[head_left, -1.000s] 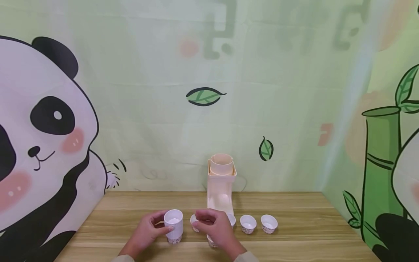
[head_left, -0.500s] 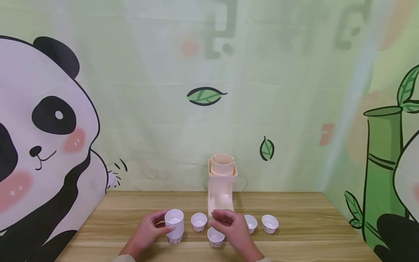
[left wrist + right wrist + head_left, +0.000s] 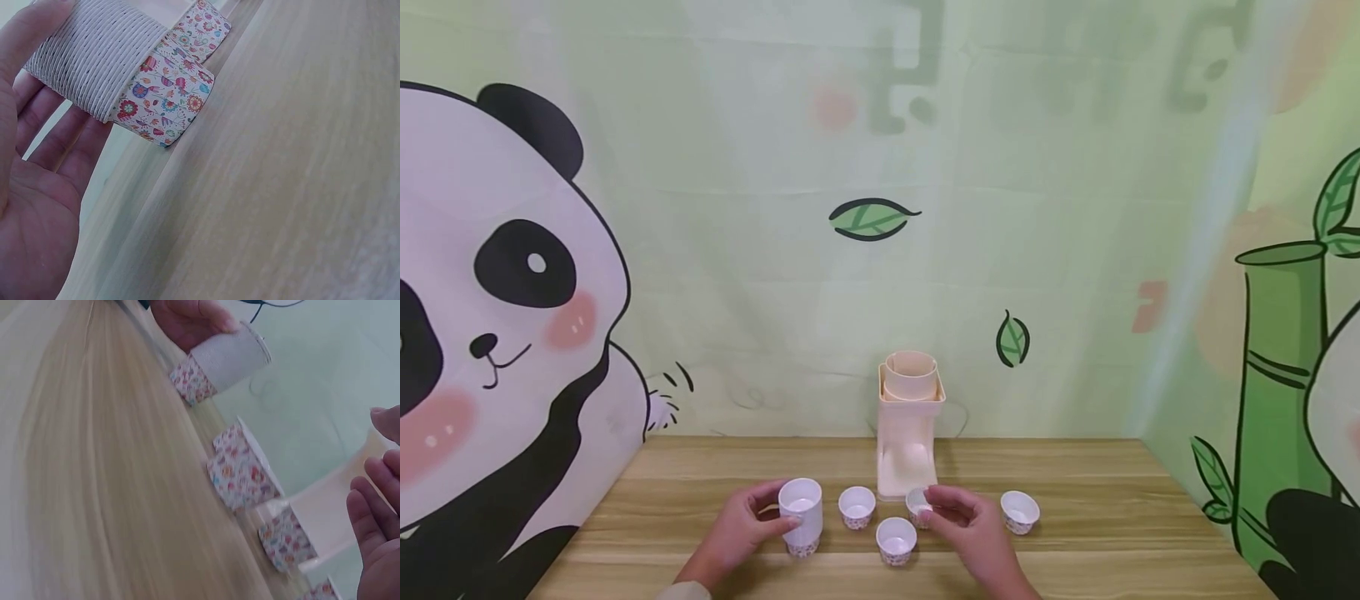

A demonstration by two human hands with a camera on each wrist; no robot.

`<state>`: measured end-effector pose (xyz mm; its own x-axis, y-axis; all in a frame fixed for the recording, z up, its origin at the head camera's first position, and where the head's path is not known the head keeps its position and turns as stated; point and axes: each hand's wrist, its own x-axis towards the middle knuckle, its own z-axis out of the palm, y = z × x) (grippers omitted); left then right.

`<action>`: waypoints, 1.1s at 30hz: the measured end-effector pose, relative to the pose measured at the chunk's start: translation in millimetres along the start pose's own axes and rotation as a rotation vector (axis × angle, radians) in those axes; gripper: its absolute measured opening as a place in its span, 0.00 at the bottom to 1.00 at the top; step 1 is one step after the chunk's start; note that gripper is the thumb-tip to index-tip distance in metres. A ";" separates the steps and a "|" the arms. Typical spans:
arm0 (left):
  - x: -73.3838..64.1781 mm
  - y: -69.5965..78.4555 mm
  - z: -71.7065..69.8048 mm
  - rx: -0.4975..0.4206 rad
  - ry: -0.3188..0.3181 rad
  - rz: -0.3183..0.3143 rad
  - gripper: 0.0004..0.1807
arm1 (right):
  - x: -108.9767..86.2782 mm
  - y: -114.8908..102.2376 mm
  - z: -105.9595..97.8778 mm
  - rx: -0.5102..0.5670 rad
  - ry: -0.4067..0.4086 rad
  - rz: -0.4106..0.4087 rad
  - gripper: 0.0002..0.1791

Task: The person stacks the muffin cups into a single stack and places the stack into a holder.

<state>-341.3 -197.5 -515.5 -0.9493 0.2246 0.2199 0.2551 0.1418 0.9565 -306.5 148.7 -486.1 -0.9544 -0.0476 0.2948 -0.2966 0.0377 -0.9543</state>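
My left hand [image 3: 747,521] grips a stack of paper baking cups [image 3: 801,510], fingers and thumb around its white ridged side. The lowest cup of the stack shows a colourful floral print [image 3: 164,94] and seems to rest on the table. To the right, my right hand [image 3: 973,529] hovers over the row of single cups with its fingers loosely bent and nothing in them. Its fingertips overlap one small floral cup [image 3: 914,507] in the head view; in the right wrist view, the fingers [image 3: 369,519] appear apart from the cups. Another cup behind this hand is hidden.
Single cups stand about: one beside the stack [image 3: 857,508], one nearer me [image 3: 897,542], one at the far right [image 3: 1020,512]. Behind them rises a pale pink holder [image 3: 907,442] with a round tube on top. A printed panda cloth [image 3: 737,250] backs the wooden table [image 3: 700,467].
My right hand has moved right along the cups, uncovering the cups on the left and covering one farther right. The left hand and its stack have stayed in place.
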 end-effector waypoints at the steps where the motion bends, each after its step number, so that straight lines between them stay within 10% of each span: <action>1: 0.1 0.0 -0.1 0.002 0.000 0.000 0.33 | -0.4 1.1 -3.0 -0.003 0.008 -0.006 0.19; 33: 0.3 3.1 -0.9 0.027 -0.006 -0.028 0.32 | -4.5 11.3 -96.2 -0.242 0.233 0.013 0.26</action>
<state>-340.9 -197.8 -512.2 -0.9550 0.2263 0.1918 0.2335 0.1744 0.9566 -308.8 245.3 -493.4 -0.9321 0.1832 0.3125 -0.2568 0.2742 -0.9267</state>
